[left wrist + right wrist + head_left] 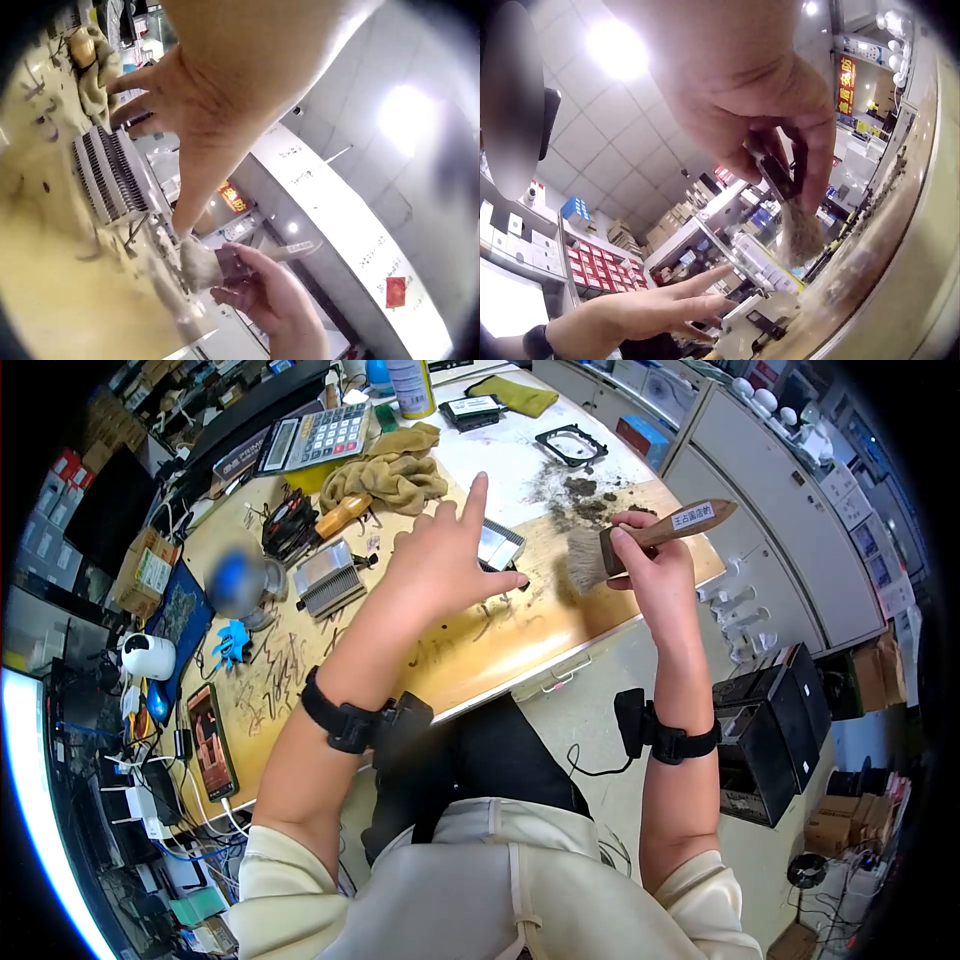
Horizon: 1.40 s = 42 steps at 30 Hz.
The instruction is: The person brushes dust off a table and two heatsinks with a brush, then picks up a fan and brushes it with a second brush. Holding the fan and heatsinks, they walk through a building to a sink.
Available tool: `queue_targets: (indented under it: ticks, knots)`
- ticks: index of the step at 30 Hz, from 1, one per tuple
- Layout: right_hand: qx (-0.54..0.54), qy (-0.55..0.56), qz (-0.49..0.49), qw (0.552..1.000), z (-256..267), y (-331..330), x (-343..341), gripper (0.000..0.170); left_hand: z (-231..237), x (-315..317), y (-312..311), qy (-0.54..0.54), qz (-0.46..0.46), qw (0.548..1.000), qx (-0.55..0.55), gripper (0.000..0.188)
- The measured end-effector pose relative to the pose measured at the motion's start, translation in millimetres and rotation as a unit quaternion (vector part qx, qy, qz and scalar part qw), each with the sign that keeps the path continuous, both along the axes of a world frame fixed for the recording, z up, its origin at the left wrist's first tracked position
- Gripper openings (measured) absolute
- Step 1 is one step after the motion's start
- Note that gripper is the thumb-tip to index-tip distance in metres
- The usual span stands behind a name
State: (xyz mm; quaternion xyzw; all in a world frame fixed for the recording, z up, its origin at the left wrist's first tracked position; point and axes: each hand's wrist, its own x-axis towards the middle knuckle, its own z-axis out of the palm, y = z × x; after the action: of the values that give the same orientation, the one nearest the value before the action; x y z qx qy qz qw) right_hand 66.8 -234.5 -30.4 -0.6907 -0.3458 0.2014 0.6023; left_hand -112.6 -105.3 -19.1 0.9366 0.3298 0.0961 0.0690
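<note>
My right hand pinches a wooden-handled bristle brush by its ferrule, near the front right edge of the table. The handle, with a white label, points up to the right. My left hand, fingers spread and holding nothing, is over a finned metal heatsink. It hides part of that heatsink in the head view. From the left wrist, the fins of the heatsink show plainly beside the hand. The brush bristles hang close over the tabletop in the right wrist view.
Dark dust lies behind the brush, near a black square frame. Left of the left hand are a second heatsink, a black fan, a crumpled cloth and a calculator. A phone lies at the left edge.
</note>
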Motion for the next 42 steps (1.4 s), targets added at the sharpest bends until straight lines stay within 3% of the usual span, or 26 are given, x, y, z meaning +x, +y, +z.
queue_targets:
  ticks: [3,7,9,12,15,16,19,23,24,27,31,34,36,38,40,42]
  knots:
    - [0.001,0.001,0.003,1.0,-1,1,1,0.022,-4,8,0,0.051,0.044,0.997,-0.048,0.102]
    - [-0.005,0.009,0.004,1.0,-1,0,1,0.022,16,6,8,-0.054,0.048,0.995,-0.068,0.096]
    - [-0.006,0.01,0.003,1.0,1,0,1,0.022,36,0,10,-0.131,0.022,0.991,-0.017,0.095]
    - [-0.01,0.012,0.007,1.0,-2,1,6,0.022,65,-6,9,-0.13,0.021,0.991,0.013,0.096]
    - [0.0,0.003,0.003,1.0,-1,3,3,0.022,51,-8,13,-0.133,-0.008,0.991,0.005,0.1]
    - [0.0,0.003,0.005,1.0,-1,3,3,0.022,39,-9,15,-0.103,-0.005,0.993,0.055,0.104]
    - [-0.004,0.002,0.006,1.0,1,2,2,0.022,20,-11,12,-0.065,0.009,0.998,-0.022,0.108]
    - [-0.004,0.007,0.005,1.0,1,0,1,0.022,-4,-5,10,-0.019,0.024,0.999,-0.031,0.109]
    - [-0.001,0.01,0.007,1.0,1,0,1,0.022,13,-1,-3,0.06,0.059,0.995,-0.056,0.105]
    - [-0.008,0.014,0.006,1.0,4,0,-1,0.021,4,4,-3,0.102,0.073,0.99,-0.062,0.102]
    - [0.0,0.0,0.012,1.0,2,2,-2,0.023,-3,-4,19,-0.095,0.048,0.994,-0.027,0.098]
    - [-0.016,-0.029,0.033,0.999,-4,15,-9,0.026,26,-10,28,-0.198,0.121,0.966,-0.11,0.089]
    - [-0.037,-0.073,0.099,0.992,-11,29,-25,0.03,47,-15,26,-0.293,0.134,0.941,-0.103,0.088]
    - [-0.003,-0.027,0.179,0.983,-17,46,-56,0.028,54,-19,30,-0.38,0.118,0.914,-0.075,0.087]
    - [-0.015,0.037,0.25,0.967,-23,61,-86,0.028,62,-22,24,-0.414,0.108,0.901,-0.073,0.084]
    - [-0.079,0.004,0.256,0.963,-30,70,-91,0.028,65,-24,24,-0.423,0.106,0.898,-0.059,0.084]
